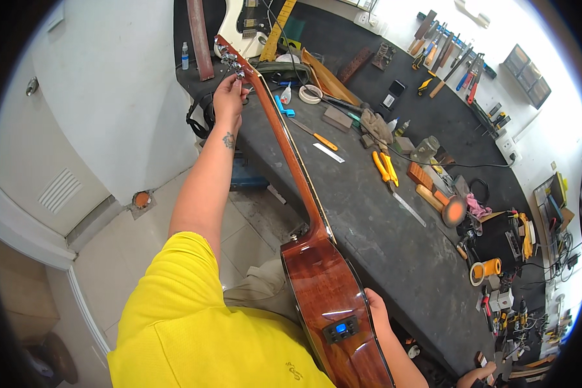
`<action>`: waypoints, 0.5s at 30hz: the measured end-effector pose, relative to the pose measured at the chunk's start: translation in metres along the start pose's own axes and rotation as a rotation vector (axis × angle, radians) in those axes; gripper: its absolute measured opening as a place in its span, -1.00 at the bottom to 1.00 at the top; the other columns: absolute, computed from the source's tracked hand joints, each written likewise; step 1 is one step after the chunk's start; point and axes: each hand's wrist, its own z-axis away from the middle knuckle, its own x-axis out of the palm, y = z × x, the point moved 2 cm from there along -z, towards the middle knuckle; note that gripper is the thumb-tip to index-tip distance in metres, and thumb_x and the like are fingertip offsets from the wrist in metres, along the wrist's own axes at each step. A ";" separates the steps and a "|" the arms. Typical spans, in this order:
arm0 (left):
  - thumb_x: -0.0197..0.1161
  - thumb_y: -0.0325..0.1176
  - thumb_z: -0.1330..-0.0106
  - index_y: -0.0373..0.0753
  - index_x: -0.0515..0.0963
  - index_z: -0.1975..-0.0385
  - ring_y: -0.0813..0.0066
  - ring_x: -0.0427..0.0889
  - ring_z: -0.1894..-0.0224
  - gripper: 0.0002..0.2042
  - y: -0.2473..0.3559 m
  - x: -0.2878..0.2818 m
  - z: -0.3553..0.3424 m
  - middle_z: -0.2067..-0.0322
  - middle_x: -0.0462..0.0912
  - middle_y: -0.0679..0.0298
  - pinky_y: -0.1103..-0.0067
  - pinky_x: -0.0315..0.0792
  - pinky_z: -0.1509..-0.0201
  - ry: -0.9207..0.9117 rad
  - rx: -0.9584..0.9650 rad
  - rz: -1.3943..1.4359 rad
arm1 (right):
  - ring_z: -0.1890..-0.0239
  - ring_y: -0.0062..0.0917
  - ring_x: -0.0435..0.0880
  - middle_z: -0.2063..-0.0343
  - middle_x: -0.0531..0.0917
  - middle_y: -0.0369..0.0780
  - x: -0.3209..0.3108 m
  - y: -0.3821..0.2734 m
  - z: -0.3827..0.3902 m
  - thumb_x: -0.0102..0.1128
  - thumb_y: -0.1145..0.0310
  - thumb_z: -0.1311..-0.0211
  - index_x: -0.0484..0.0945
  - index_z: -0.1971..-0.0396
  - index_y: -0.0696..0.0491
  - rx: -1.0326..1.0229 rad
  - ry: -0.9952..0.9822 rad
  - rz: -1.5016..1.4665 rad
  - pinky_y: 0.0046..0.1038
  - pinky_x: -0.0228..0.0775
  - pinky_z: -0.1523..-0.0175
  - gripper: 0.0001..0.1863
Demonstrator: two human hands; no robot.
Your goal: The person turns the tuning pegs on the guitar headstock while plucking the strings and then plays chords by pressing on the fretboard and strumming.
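Observation:
A glossy reddish-brown acoustic guitar (323, 275) lies slantwise across my lap, its side with a small lit control panel (341, 329) facing up. Its neck reaches up and left to the headstock (234, 57). My left hand (229, 100) is closed at the headstock, fingers pinching one of the metal tuning pegs (240, 74). My right hand (377, 310) is at the far edge of the guitar body, its fingers mostly hidden behind the body.
The dark workbench (381, 246) runs along the guitar's right. On it lie yellow-handled pliers (385, 167), a steel ruler (409, 207), a tape roll (310, 94) and a blue string winder (283, 107). A white electric guitar (236, 29) stands behind. Another hand (477, 376) shows at the lower right.

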 end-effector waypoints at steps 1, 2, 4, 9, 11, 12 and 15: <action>0.12 -0.40 -0.55 -0.32 0.55 -0.10 0.67 0.54 0.39 -0.76 0.000 -0.002 0.001 0.22 0.67 0.34 0.68 0.43 0.31 -0.022 -0.034 0.034 | 0.44 -0.80 0.38 0.48 0.53 -0.45 0.000 0.000 -0.001 0.13 0.34 -0.53 0.55 0.34 0.11 0.001 -0.001 0.000 -0.63 0.28 0.32 -0.79; 0.11 -0.37 -0.56 -0.26 0.55 -0.10 0.67 0.54 0.36 -0.77 0.000 -0.004 0.002 0.21 0.65 0.38 0.67 0.44 0.26 -0.044 -0.068 0.068 | 0.44 -0.80 0.38 0.48 0.53 -0.45 0.000 -0.001 -0.001 0.13 0.34 -0.53 0.55 0.34 0.11 0.003 -0.003 0.000 -0.63 0.28 0.32 -0.79; 0.09 -0.35 -0.57 -0.23 0.55 -0.07 0.64 0.54 0.33 -0.79 0.001 0.001 0.003 0.21 0.63 0.40 0.63 0.45 0.22 -0.074 -0.113 0.126 | 0.43 -0.80 0.39 0.48 0.53 -0.45 0.000 0.002 0.000 0.14 0.33 -0.53 0.55 0.34 0.11 0.002 0.005 -0.023 -0.63 0.28 0.32 -0.79; 0.03 -0.30 -0.61 -0.18 0.53 -0.08 0.60 0.53 0.28 -0.79 -0.002 -0.001 0.000 0.20 0.63 0.38 0.59 0.46 0.20 -0.154 -0.205 0.260 | 0.43 -0.80 0.39 0.48 0.53 -0.45 0.000 -0.001 0.000 0.14 0.32 -0.53 0.55 0.33 0.11 -0.012 0.003 0.016 -0.63 0.29 0.31 -0.79; -0.02 -0.28 -0.63 -0.15 0.52 -0.05 0.58 0.52 0.24 -0.79 -0.001 0.001 0.002 0.19 0.62 0.37 0.50 0.46 0.11 -0.188 -0.243 0.335 | 0.43 -0.80 0.39 0.48 0.53 -0.45 -0.002 0.000 -0.001 0.15 0.32 -0.53 0.55 0.33 0.11 -0.016 -0.003 0.016 -0.63 0.28 0.31 -0.79; -0.02 -0.28 -0.63 -0.15 0.52 -0.05 0.58 0.52 0.24 -0.79 -0.001 0.001 0.001 0.19 0.62 0.37 0.50 0.46 0.11 -0.188 -0.242 0.334 | 0.43 -0.80 0.39 0.48 0.53 -0.45 -0.002 0.002 -0.002 0.15 0.32 -0.53 0.55 0.33 0.11 -0.016 -0.004 0.016 -0.63 0.28 0.31 -0.79; -0.01 -0.21 -0.63 -0.11 0.52 -0.04 0.51 0.53 0.23 -0.78 0.000 0.003 0.003 0.18 0.63 0.34 0.44 0.46 0.08 -0.217 -0.300 0.424 | 0.43 -0.80 0.39 0.48 0.53 -0.46 -0.002 0.003 -0.003 0.14 0.31 -0.54 0.54 0.33 0.10 -0.008 0.001 -0.027 -0.64 0.27 0.32 -0.79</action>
